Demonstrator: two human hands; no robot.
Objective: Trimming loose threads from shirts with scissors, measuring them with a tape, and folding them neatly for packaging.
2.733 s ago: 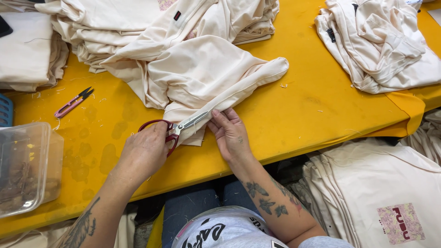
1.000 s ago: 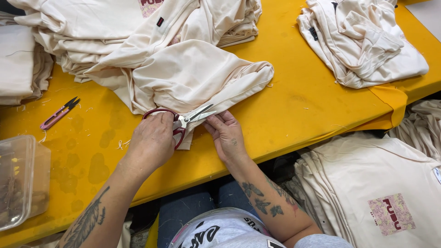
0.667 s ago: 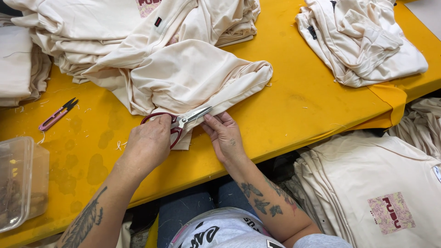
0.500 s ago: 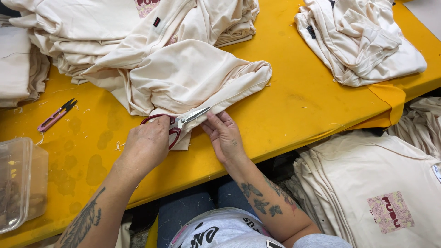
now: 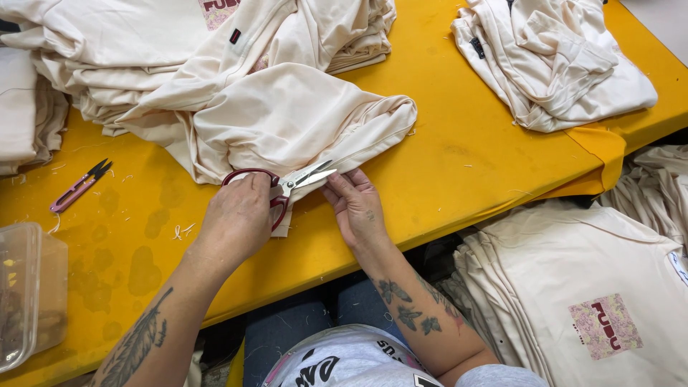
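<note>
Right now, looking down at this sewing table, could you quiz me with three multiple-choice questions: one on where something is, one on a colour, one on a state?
1. Where do the small thread snips lie?
A. On the yellow table, left of the hands
B. In the clear plastic box
C. On the floor

2. What colour are the scissors' handles?
A. Blue
B. Red
C. Green

3. What is the left hand doing?
A. Resting empty
B. Holding the snips
C. Gripping the scissors at the cream garment

Answers: 1 A, they lie on bare tabletop; 2 B, red loops show by the fingers; 3 C, fingers wrap the handles while the right hand pinches the cloth.
</note>
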